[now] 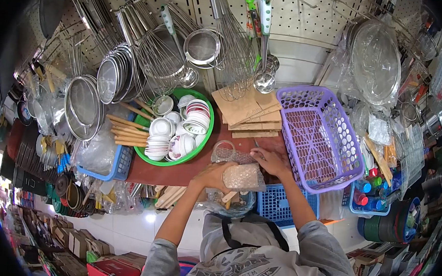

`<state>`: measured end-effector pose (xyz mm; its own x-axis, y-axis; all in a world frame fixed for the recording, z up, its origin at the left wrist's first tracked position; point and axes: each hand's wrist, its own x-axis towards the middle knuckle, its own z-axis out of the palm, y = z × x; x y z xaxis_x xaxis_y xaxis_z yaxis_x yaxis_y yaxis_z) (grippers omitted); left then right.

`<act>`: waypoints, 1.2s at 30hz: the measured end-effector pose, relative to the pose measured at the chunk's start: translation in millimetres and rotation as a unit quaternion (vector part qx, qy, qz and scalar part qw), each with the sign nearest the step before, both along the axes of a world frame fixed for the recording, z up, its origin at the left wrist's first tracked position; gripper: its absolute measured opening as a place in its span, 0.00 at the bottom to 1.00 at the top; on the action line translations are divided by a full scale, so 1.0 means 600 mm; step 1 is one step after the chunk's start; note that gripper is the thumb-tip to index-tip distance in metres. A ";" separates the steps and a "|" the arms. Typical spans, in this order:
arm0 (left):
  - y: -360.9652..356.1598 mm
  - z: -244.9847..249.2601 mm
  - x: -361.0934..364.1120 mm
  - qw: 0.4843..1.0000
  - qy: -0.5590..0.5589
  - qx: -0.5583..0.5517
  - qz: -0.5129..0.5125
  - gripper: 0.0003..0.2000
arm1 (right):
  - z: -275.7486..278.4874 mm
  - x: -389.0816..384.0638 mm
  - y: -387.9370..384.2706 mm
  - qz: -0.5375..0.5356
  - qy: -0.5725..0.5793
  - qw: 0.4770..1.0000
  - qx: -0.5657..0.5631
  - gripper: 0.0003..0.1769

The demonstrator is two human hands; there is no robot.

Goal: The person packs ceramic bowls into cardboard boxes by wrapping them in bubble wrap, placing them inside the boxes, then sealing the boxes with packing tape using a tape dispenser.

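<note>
A bubble-wrapped bundle (243, 177) is held in my left hand (214, 176), whose fingers wrap round its left side. Just above it, my right hand (271, 161) has its fingers pinched together at the far edge of more bubble wrap (230, 155); a small thin item shows at the fingertips, too small to name. A roll of clear tape (224, 146) seems to stand behind the wrap. Left of my hands, a green basin (209, 132) holds small white bowls and dishes (161, 127). Flat brown paper or cardboard pieces (251, 112) are stacked beyond my hands.
A purple basket (314, 183) stands on the red-brown table (144, 171) at the right. Whisks (234, 52), strainers (201, 47) and ladles (264, 82) hang over the table's far side. Blue baskets (280, 203) sit at its near edge.
</note>
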<state>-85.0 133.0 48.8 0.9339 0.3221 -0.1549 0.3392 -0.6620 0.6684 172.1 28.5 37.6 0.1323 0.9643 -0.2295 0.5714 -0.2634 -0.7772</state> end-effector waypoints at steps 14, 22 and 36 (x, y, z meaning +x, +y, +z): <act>-0.015 0.007 -0.003 0.999 0.021 0.030 0.007 0.49 | -0.092 0.028 0.083 0.074 -0.039 0.994 0.072 0.05; -0.002 -0.006 -0.012 1.000 0.008 0.023 0.019 0.49 | -0.031 0.018 0.100 0.186 -0.013 0.982 0.041 0.09; 0.008 0.004 0.004 0.995 0.046 -0.075 0.052 0.46 | 0.007 0.008 0.093 0.267 -0.032 0.962 -0.045 0.14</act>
